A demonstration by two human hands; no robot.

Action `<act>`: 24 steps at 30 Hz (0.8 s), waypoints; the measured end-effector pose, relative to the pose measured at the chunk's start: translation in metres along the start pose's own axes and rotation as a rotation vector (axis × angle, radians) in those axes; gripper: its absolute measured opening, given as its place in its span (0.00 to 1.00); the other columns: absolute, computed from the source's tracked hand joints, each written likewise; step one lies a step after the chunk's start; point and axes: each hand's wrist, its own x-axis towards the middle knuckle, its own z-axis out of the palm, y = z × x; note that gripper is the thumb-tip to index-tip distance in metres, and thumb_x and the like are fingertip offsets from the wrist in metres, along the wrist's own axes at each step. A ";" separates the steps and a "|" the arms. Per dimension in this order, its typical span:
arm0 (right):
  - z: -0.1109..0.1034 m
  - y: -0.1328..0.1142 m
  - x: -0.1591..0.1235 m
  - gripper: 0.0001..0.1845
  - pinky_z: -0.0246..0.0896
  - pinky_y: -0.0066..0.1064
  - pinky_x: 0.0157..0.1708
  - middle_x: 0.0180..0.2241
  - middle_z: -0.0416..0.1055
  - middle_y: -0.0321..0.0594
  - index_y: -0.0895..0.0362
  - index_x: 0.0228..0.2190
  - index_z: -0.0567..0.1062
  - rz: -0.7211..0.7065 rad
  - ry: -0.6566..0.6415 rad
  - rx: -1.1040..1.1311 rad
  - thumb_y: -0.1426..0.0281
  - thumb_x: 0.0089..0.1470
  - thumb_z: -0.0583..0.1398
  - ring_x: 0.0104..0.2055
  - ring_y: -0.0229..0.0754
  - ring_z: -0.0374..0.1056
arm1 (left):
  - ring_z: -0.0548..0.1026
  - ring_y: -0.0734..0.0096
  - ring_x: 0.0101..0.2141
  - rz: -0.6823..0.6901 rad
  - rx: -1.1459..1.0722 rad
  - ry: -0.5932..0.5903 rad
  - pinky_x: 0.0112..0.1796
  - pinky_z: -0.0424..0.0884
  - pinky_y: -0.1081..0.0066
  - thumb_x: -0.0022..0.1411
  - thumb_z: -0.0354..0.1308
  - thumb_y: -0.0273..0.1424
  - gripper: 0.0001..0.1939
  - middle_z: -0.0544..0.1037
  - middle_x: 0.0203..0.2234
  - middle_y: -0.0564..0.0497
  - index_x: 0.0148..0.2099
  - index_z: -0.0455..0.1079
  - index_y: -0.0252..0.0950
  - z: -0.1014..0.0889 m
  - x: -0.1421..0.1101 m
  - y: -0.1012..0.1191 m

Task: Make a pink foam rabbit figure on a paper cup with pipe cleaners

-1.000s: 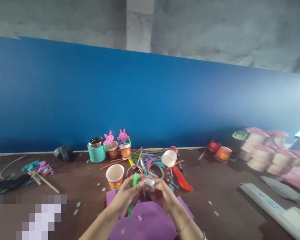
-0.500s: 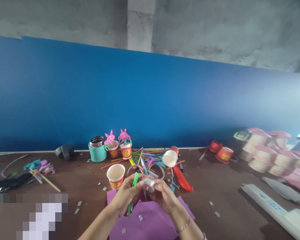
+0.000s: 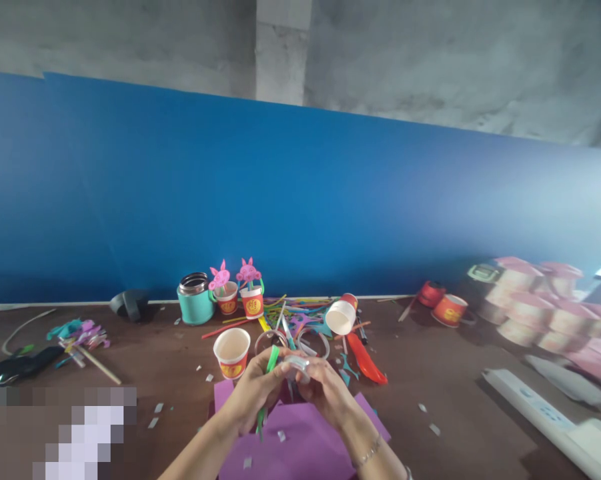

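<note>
My left hand (image 3: pixel 254 390) is closed around a bright green strip (image 3: pixel 273 360), whose lower end hangs below the palm. Between both hands is a small, clear, shiny piece that looks like tape (image 3: pixel 297 363); the fingers of my right hand (image 3: pixel 331 392) are closed on it, and my left fingertips touch its other side. Beneath my wrists lie purple sheets (image 3: pixel 300 443) with small whitish scraps on them. Just beyond my fingers are the pale ring handles of what look like scissors (image 3: pixel 314 344), partly hidden. An upright paper cup (image 3: pixel 233 363) stands left of my hands.
Behind are a turquoise container (image 3: pixel 196 303), two cups with pink cut-out figures (image 3: pixel 250 293), colourful strips (image 3: pixel 300 310) and a tipped cup (image 3: pixel 341 317). A red shiny object (image 3: pixel 367 360) lies to the right. Farther right are stacked pink-and-white cups (image 3: pixel 530 307) and a power strip (image 3: pixel 535 407).
Both hands stay almost in place. The clear piece has tilted slightly between the fingers, and the hanging end of the green strip has shifted a little.
</note>
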 end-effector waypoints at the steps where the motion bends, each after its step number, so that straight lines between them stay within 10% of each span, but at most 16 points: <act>1: 0.000 0.000 0.001 0.06 0.52 0.21 0.22 0.27 0.71 0.39 0.60 0.20 0.77 0.015 0.001 0.005 0.69 0.42 0.65 0.26 0.33 0.60 | 0.62 0.84 0.17 -0.010 0.022 0.015 0.18 0.56 0.81 0.48 0.68 0.40 0.21 0.72 0.22 0.54 0.42 0.72 0.34 -0.003 0.001 -0.001; 6: -0.003 -0.002 0.000 0.05 0.51 0.22 0.21 0.31 0.74 0.40 0.61 0.25 0.78 0.073 -0.043 0.063 0.72 0.40 0.64 0.23 0.31 0.58 | 0.47 0.88 0.12 -0.024 0.069 0.026 0.14 0.40 0.79 0.50 0.66 0.42 0.23 0.65 0.16 0.60 0.43 0.70 0.33 -0.013 0.004 -0.007; 18: -0.005 0.002 -0.003 0.05 0.56 0.24 0.24 0.28 0.73 0.37 0.56 0.23 0.79 0.033 0.080 0.035 0.71 0.36 0.67 0.28 0.36 0.64 | 0.70 0.78 0.21 0.003 -0.003 0.059 0.23 0.64 0.79 0.44 0.70 0.39 0.20 0.74 0.22 0.53 0.39 0.74 0.36 0.008 -0.002 0.003; 24: -0.005 0.001 -0.001 0.05 0.56 0.23 0.24 0.29 0.73 0.38 0.58 0.24 0.78 0.057 0.048 0.082 0.71 0.40 0.66 0.29 0.36 0.63 | 0.64 0.82 0.16 0.022 0.090 0.077 0.21 0.62 0.80 0.46 0.69 0.41 0.21 0.69 0.17 0.57 0.39 0.73 0.34 0.001 0.000 -0.002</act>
